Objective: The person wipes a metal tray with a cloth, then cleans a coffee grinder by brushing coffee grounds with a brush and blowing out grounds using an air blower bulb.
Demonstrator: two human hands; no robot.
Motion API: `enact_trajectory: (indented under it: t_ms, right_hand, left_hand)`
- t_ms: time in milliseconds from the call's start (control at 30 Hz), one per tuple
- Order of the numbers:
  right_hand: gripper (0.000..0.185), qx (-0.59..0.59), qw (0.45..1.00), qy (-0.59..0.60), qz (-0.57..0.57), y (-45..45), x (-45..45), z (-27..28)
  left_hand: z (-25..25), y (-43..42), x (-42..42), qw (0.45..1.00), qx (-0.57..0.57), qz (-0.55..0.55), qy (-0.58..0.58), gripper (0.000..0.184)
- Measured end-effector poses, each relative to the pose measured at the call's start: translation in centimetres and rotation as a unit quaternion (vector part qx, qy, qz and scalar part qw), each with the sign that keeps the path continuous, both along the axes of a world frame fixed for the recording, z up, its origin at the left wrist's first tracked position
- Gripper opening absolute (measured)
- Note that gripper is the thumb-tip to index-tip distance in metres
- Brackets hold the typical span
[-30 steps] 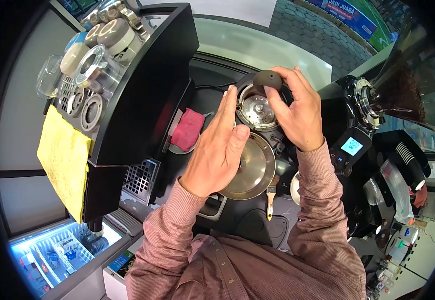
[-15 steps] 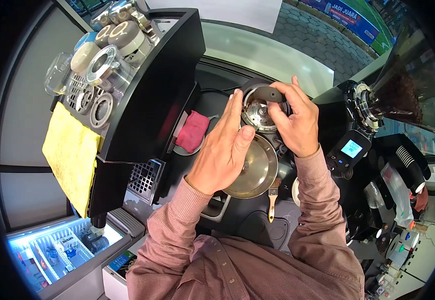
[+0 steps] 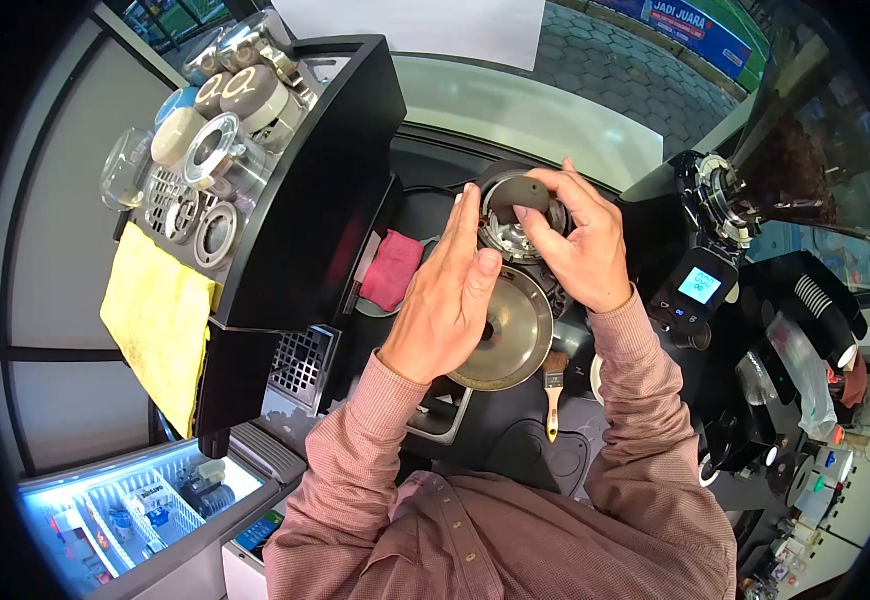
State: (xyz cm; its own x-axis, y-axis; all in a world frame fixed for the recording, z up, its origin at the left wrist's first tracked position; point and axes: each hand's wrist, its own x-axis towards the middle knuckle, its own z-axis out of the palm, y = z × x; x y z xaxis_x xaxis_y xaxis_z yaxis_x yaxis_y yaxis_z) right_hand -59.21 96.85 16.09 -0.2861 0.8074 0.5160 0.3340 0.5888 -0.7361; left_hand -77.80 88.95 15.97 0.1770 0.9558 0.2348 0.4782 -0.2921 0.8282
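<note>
My right hand (image 3: 587, 242) pinches a dark rubber bulb (image 3: 521, 198) between thumb and fingers, over the open top of a grinder (image 3: 511, 240) with a metal ring inside. Flat and upright, my left hand (image 3: 445, 295) stands at the grinder's left side with its fingers straight and together and the thumb apart, holding nothing. Below the grinder is a round metal pan (image 3: 515, 340), partly hidden by my left hand. A brush (image 3: 554, 395) with a wooden handle lies beside the pan.
At the left a black machine (image 3: 315, 210) carries cups (image 3: 255, 95) and a yellow cloth (image 3: 158, 325). A red cloth (image 3: 391, 270) lies right of it. Another grinder (image 3: 697, 285) with a lit display and a hopper of dark beans stands at the right.
The bulb has tipped and moved slightly down and left with my right hand over the grinder. My left hand keeps its upright pose. The camera view has shifted a little.
</note>
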Motion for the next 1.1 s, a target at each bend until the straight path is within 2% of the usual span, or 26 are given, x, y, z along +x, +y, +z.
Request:
enact_trajectory:
  t_ms: [67,133,233,300,467,533,767,833,933,1033,1100]
  right_hand:
    - [0.026,-0.006,1.000,0.000,-0.002,0.0,0.1,-0.3]
    - [0.026,-0.013,1.000,-0.001,-0.003,-0.2,0.0,-0.1]
    - [0.026,0.017,0.999,0.014,-0.035,-0.2,-0.4,0.4]
    - [0.025,-0.007,1.000,0.008,0.016,0.0,-0.2,0.0]
    - [0.026,0.019,1.000,0.021,0.007,-0.6,-0.1,0.7]
    - [0.024,0.011,1.000,0.022,0.014,-0.7,0.0,1.3]
    - [0.022,0.019,0.999,0.044,0.003,-0.8,-0.6,1.8]
    - [0.023,0.017,0.999,0.016,0.032,-0.7,-0.3,1.8]
    - [0.024,0.041,0.999,-0.017,0.018,-0.8,-0.3,1.0]
    - [0.025,0.031,0.999,-0.018,0.011,-1.0,0.3,1.1]
    - [0.025,0.030,0.999,-0.011,0.011,-1.0,1.0,0.3]
  left_hand:
    - [0.2,0.0,0.0,1.000,0.006,-0.002,0.004,0.072]
    - [0.6,-0.2,0.1,0.999,-0.047,0.003,-0.010,0.072]
    - [0.4,0.0,0.2,1.000,-0.004,0.004,0.006,0.072]
    - [0.2,-0.1,0.2,1.000,-0.005,0.000,0.006,0.072]
    - [-0.2,0.1,0.1,1.000,-0.007,-0.001,0.002,0.072]
    - [-1.1,0.2,0.1,1.000,0.025,0.007,0.010,0.071]
    - [0.4,-0.1,0.2,1.000,0.002,0.004,0.023,0.072]
    - [0.2,-0.1,0.3,1.000,-0.002,0.008,0.025,0.073]
    - [0.1,-0.2,0.3,1.000,-0.009,0.010,0.020,0.074]
    - [-0.6,0.1,0.3,0.999,0.024,0.014,0.016,0.073]
    - [-0.2,-0.1,0.2,1.000,-0.006,0.013,0.017,0.073]
